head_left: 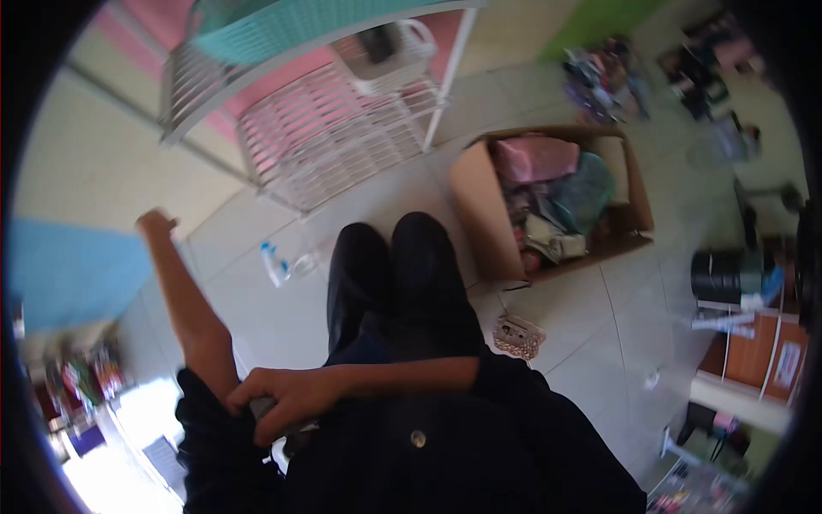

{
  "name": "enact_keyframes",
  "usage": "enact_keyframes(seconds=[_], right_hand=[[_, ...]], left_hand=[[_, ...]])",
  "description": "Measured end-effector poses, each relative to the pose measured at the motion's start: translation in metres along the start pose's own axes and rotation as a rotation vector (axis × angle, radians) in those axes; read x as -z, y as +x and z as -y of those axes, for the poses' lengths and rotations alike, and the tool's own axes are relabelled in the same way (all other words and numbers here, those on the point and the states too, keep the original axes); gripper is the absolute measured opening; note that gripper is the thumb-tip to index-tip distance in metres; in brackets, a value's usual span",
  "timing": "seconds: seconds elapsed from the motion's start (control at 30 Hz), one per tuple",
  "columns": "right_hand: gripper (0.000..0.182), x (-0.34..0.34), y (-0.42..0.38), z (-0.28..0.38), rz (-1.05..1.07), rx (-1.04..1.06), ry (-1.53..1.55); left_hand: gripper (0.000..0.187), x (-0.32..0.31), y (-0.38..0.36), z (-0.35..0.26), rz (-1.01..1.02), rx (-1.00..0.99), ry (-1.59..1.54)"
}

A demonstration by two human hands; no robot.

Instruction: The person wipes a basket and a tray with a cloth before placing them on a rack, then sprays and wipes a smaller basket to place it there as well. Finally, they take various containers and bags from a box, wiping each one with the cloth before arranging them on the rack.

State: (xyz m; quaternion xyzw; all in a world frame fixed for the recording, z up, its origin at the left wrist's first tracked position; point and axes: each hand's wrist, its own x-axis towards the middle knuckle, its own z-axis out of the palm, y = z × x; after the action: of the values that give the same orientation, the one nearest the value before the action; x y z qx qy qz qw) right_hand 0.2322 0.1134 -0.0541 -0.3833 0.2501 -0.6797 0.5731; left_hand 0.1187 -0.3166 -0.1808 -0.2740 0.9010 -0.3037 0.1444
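My left hand (pixel 157 223) is raised at the far left, at the end of the stretched forearm, near the wall. It looks closed and slightly blurred; what its fingers hold, if anything, is hidden. My right hand (pixel 291 396) reaches across my body to the bend of my left arm, by the edge of the black left sleeve (pixel 201 403). Its fingers are curled, with something grey (pixel 262 408) between thumb and fingers that I cannot make out. Beyond my knees, a white bottle with a blue top (pixel 274 263) lies on the floor.
An open cardboard box (pixel 481 214) with bagged items stands right of my knees. A patterned, openwork basket (pixel 517 336) sits nearby. Ahead is a white rack (pixel 334 184) holding a turquoise basket (pixel 257 36) and a white basket (pixel 411 73). Piled items (pixel 606 81) lie farther right.
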Motion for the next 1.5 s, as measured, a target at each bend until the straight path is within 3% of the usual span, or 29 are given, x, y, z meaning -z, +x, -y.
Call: enact_keyframes(seconds=[0.03,0.13,0.17,0.2,0.23,0.27,0.33,0.4,0.43,0.47,0.53,0.57,0.77,0.9,0.97,1.0,1.07,1.1,1.13,1.17,1.2,1.23,1.27,1.3,1.33,1.37,1.4,1.43,1.5], right_hand=[[0.022,0.019,-0.004,-0.005,0.031,-0.127,-0.007],[0.038,0.067,-0.061,-0.028,-0.264,0.069,-0.067],[0.037,0.087,-0.094,-0.020,-0.427,0.042,-0.146],[0.034,0.104,-0.129,-0.014,-0.652,0.077,-0.241],[0.032,0.114,-0.165,0.009,-0.881,0.028,-0.344],[0.022,0.123,-0.201,0.028,-1.156,-0.061,-0.523],[0.024,0.169,-0.292,0.024,-1.581,-0.159,-0.877],[0.034,0.189,-0.349,0.029,-1.977,-0.668,-1.139],[0.037,0.197,-0.362,0.024,-2.086,-0.889,-1.369],[0.037,0.207,-0.368,0.012,-2.092,-0.890,-1.367],[0.048,0.224,-0.369,-0.007,-1.931,-1.280,-1.242],[0.048,0.227,-0.371,-0.012,-1.927,-1.284,-1.235],[0.035,0.215,-0.387,-0.013,-1.971,-1.121,-1.318],[0.024,0.156,-0.390,0.051,-2.021,-0.632,-0.951],[0.024,0.125,-0.381,0.089,-1.781,-0.298,-0.794],[0.024,0.107,-0.369,0.111,-1.790,-0.296,-0.791],[0.022,0.084,-0.337,0.143,-1.412,-0.201,-0.872],[0.022,0.087,-0.328,0.148,-1.418,-0.197,-0.870],[0.023,0.096,-0.320,0.155,-1.099,-0.237,-0.829],[0.024,0.103,-0.311,0.158,-0.775,-0.269,-0.781],[0.024,0.108,-0.299,0.154,-0.763,-0.262,-0.784],[0.026,0.118,-0.286,0.147,-0.763,-0.140,-0.774],[0.029,0.127,-0.275,0.142,-0.750,-0.019,-0.760],[0.029,0.134,-0.269,0.134,-0.708,-0.009,-0.764],[0.031,0.139,-0.260,0.123,-1.036,0.240,-0.445],[0.034,0.140,-0.250,0.112,-1.332,0.467,-0.080],[0.035,0.129,-0.229,0.108,-1.450,0.573,-0.020],[0.035,0.126,-0.211,0.094,-1.433,0.628,-0.145],[0.028,0.105,-0.168,0.059,-1.488,0.411,-0.614]], left_hand=[[0.048,0.065,-0.007,-0.035,-0.045,-0.046,-0.011],[0.030,0.055,-0.105,0.057,-0.891,0.426,-2.046],[0.027,0.119,-0.119,0.021,-1.070,0.669,-2.744],[0.032,0.155,-0.159,0.001,-1.204,0.507,-2.574],[0.032,0.192,-0.184,-0.018,-1.349,0.656,-2.436],[0.031,0.214,-0.208,-0.041,-1.460,0.564,-2.170],[0.032,0.214,-0.226,-0.074,-1.482,0.389,-1.788],[0.030,0.204,-0.235,-0.104,-1.370,0.121,-1.686],[0.032,0.198,-0.240,-0.117,-1.194,0.098,-1.635],[0.034,0.196,-0.246,-0.132,-1.066,0.010,-1.724],[0.035,0.217,-0.258,-0.162,-0.802,-0.019,-1.906],[0.036,0.225,-0.262,-0.172,-0.684,-0.038,-1.964],[0.036,0.240,-0.268,-0.210,-0.296,-0.365,-2.070],[0.040,0.251,-0.274,-0.222,-0.060,-0.532,-1.918],[0.044,0.264,-0.277,-0.229,0.006,-0.652,-1.838],[0.048,0.272,-0.278,-0.233,0.036,-0.734,-1.808],[0.056,0.287,-0.276,-0.243,-0.065,-1.003,-1.675],[0.059,0.297,-0.277,-0.248,-0.113,-1.138,-1.623],[0.059,0.303,-0.277,-0.255,-0.115,-1.143,-1.618],[0.055,0.307,-0.278,-0.261,0.117,-1.317,-1.613],[0.051,0.307,-0.281,-0.264,0.353,-1.473,-1.587],[0.043,0.302,-0.289,-0.270,0.952,-1.434,-1.882],[0.043,0.294,-0.292,-0.271,0.984,-1.384,-1.955],[0.044,0.286,-0.293,-0.271,1.008,-1.324,-2.034],[0.044,0.279,-0.294,-0.270,0.965,-1.286,-2.050],[0.045,0.273,-0.296,-0.269,0.907,-1.039,-2.166],[0.046,0.267,-0.298,-0.268,0.839,-0.788,-2.266],[0.046,0.260,-0.298,-0.270,0.792,-0.749,-2.282],[0.053,0.246,-0.297,-0.272,0.611,-0.525,-2.114]])
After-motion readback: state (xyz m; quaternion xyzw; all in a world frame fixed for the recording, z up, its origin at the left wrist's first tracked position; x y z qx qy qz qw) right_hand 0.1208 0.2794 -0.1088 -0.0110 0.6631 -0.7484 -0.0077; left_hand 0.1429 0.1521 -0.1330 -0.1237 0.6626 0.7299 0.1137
